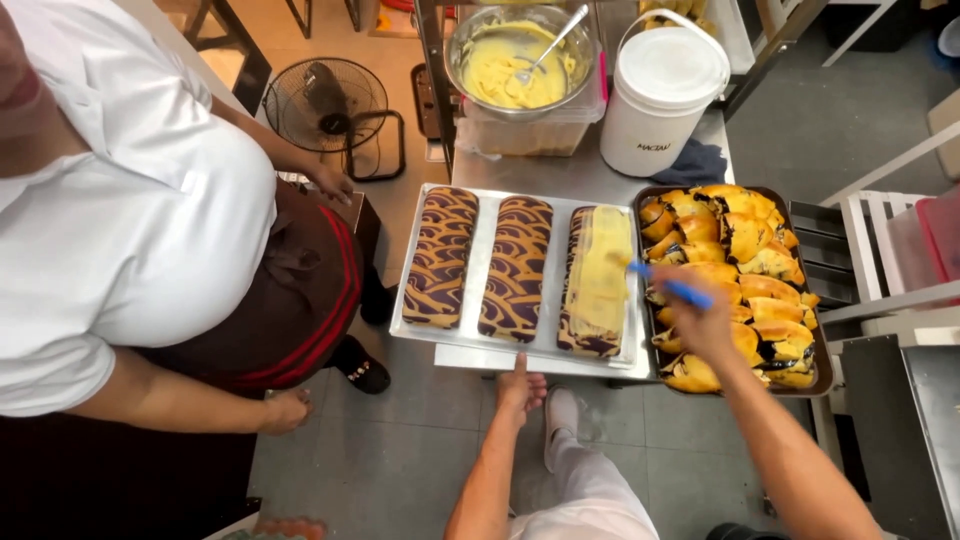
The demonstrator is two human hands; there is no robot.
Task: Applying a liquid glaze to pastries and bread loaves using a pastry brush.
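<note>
Fingers (pixel 520 372) of your left hand (pixel 521 388) lie flat and released, grasping nothing, pressed on the near edge of the tray (pixel 488 215), just below the middle roll (pixel 516 266). That tray is your landmark: a pale metal sheet holding three patterned cake rolls side by side.

Left of the tray stands another person (pixel 130 230) in a white top and dark apron, both hands down at their sides, touching nothing on it.

On the tray, the left roll (pixel 441 256) is bare, its brown swirl pattern fully showing. The middle roll is bare too. The right roll (pixel 595 280) wears a yellow coat of cream over most of its top, with pattern still showing along its left side and at its near end.

Above the tray's far edge sit a metal bowl (pixel 520 60) of yellow cream with a spoon in it, and a white bucket (pixel 662 88) with a lid.

Right of the tray, your right hand (pixel 700 325) is clenched round a blue spatula (pixel 672 288), whose tip rests on the right roll's right edge. Under that hand lies a dark pan (pixel 824 372) of golden buns.

By my reading, you have one roll nearly coated and two rolls left to do.
</note>
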